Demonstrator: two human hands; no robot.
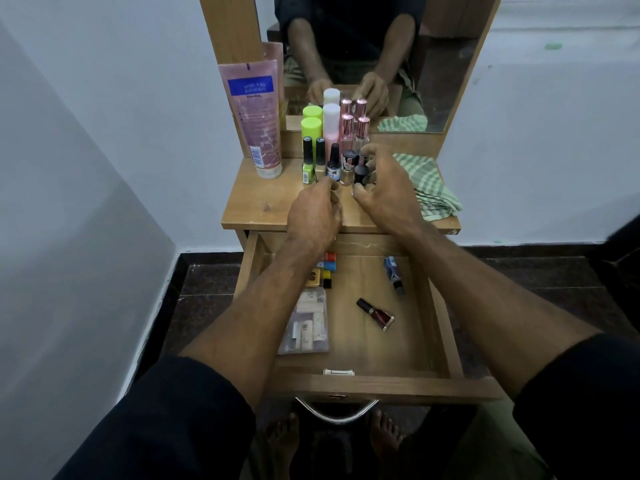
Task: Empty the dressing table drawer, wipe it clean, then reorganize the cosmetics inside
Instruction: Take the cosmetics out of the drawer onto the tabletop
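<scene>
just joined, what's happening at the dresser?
A person is emptying the open wooden drawer onto the wooden dressing table top. The right hand grips a small black-capped nail polish bottle among the bottles lined up there; the left hand is beside it, and what its fingers hold cannot be seen. A dark red nail polish bottle, a clear plastic pouch and a few small items remain in the drawer. A green checked cloth lies unused on the top.
</scene>
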